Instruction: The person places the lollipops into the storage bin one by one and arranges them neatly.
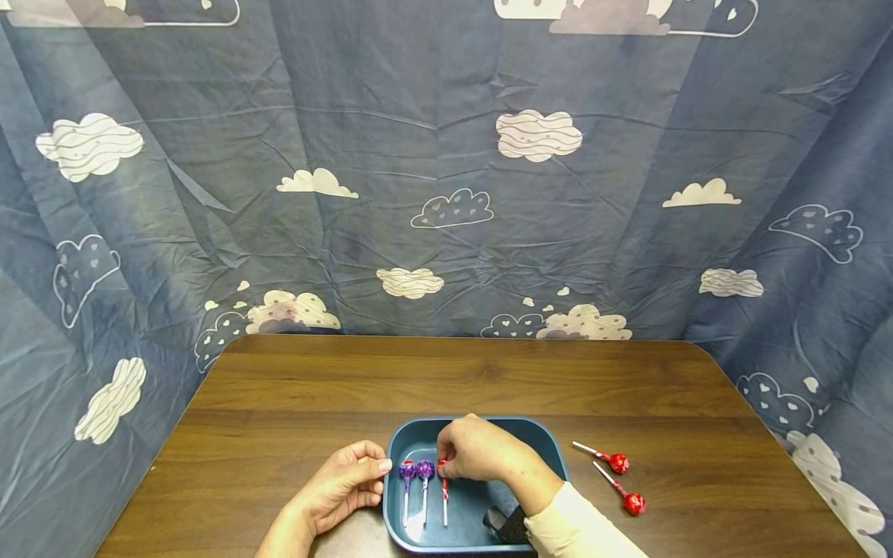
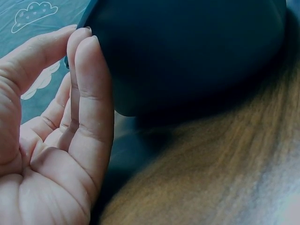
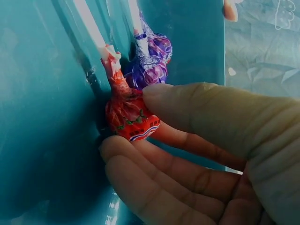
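Note:
A blue tray (image 1: 474, 549) lies on the table with lollipops inside. My left hand (image 1: 345, 482) is at its left wall, the thumb and fingertips holding the rim; in the left wrist view, the fingers (image 2: 93, 89) stand against the outer wall. Inside the tray, my right hand (image 1: 481, 453) pinches the wrapped head of a red lollipop (image 3: 129, 112) between thumb and fingers. Its white stick points toward the near side. Left of it lie two purple lollipops (image 1: 425, 470), side by side and with sticks pointing the same way.
Two more red lollipops, one farther back (image 1: 618, 463) and one nearer (image 1: 633, 503), lie on the wooden table (image 1: 293, 403) right of the tray. A dark blue cloth (image 1: 391, 116) with cloud prints hangs behind the table and along its sides.

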Action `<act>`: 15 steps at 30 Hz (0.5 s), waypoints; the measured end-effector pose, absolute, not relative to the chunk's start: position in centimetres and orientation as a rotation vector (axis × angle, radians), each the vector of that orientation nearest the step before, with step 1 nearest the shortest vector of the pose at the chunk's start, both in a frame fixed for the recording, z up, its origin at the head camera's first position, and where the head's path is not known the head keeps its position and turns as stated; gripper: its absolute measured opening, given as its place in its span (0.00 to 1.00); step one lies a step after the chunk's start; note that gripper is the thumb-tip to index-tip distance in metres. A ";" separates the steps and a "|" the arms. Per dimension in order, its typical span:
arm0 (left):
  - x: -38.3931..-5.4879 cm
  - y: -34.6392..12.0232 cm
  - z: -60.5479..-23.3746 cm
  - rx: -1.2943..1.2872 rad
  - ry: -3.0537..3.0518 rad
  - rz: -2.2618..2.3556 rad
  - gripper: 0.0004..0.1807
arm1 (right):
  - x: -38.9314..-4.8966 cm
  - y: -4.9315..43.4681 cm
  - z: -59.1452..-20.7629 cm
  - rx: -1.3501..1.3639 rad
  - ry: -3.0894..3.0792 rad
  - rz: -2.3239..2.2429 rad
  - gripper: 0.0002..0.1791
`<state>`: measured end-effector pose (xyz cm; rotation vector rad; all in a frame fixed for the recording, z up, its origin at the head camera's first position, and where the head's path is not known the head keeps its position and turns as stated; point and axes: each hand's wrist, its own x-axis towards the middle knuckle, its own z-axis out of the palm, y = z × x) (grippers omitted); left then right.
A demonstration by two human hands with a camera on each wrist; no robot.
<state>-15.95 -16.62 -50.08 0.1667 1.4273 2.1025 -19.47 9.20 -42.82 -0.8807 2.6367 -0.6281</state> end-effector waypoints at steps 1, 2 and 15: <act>-16.0 -16.6 -50.1 0.167 1.426 2.103 0.05 | -19.5 9.2 -42.8 -0.882 2.639 -0.627 0.12; -16.0 -16.6 -50.1 0.168 1.426 2.104 0.05 | -19.5 9.2 -42.8 -0.883 2.640 -0.627 0.12; -15.9 -16.6 -50.0 0.182 1.448 2.095 0.05 | -19.6 9.1 -42.9 -0.893 2.622 -0.658 0.10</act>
